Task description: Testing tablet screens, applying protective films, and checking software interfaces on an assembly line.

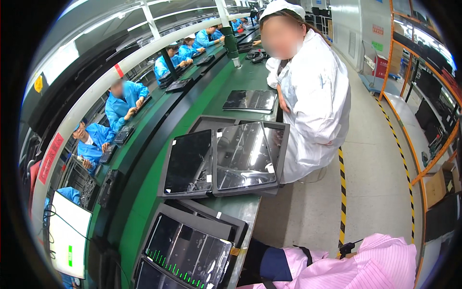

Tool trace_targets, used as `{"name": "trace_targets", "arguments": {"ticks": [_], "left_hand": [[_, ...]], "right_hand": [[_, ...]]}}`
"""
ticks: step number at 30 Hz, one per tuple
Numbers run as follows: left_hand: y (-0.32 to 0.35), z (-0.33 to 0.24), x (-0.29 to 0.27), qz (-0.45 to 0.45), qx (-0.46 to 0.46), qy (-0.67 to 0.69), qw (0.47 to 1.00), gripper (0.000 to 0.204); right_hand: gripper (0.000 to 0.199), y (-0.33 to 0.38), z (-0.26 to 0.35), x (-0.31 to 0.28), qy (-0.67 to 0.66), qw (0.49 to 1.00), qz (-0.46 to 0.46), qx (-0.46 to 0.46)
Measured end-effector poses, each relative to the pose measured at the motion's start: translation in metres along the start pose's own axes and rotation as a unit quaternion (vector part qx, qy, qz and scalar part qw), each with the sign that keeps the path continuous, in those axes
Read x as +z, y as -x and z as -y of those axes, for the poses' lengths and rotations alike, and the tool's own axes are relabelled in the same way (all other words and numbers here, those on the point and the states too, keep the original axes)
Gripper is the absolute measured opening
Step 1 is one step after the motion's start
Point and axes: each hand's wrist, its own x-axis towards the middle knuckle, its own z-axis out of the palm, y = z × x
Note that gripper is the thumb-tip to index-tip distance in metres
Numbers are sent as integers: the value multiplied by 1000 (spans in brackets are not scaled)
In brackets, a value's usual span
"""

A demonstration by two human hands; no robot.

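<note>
My right arm, in a pink striped sleeve [365,262] with a dark blue cuff, reaches in from the lower right. My right hand [249,254] looks dark and sits at the right edge of the nearest grey tray [226,222]; its fingers are hidden. That tray carries a glossy dark panel [187,255] with small green marks. My left hand is out of sight. Further along the green belt [144,202] lie two more dark panels side by side, the left one [188,161] and the right one [244,155], in grey trays.
A co-worker in a white coat [315,96] stands at the belt's right side, touching the middle trays. Another panel [250,100] lies beyond. Several workers in blue [122,103] sit across the line. A lit monitor [70,233] stands lower left. Yellow-black floor tape [342,192] runs alongside.
</note>
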Motion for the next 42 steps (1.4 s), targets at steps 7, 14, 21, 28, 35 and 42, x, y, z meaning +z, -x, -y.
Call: {"name": "trace_targets", "arguments": {"ticks": [7,14,21,28,35,42], "left_hand": [[4,4,13,-18,14,-23,999,69],[39,-22,24,-140,225,125,956,57],[98,-86,25,-101,192,213,953,42],[109,-102,51,-136,456,216,852,25],[107,-98,57,-149,453,197,857,24],[112,-88,69,-128,482,224,838,22]], "right_hand": [[43,1,-1,2,13,1000,-3,1],[42,-12,-10,13,35,999,6,-7],[41,-3,79,-19,278,932,77,-218],[31,196,294,-131,34,765,-57,-640],[19,288,403,-92,-37,698,22,-714],[23,297,423,-47,-56,745,7,-665]]}}
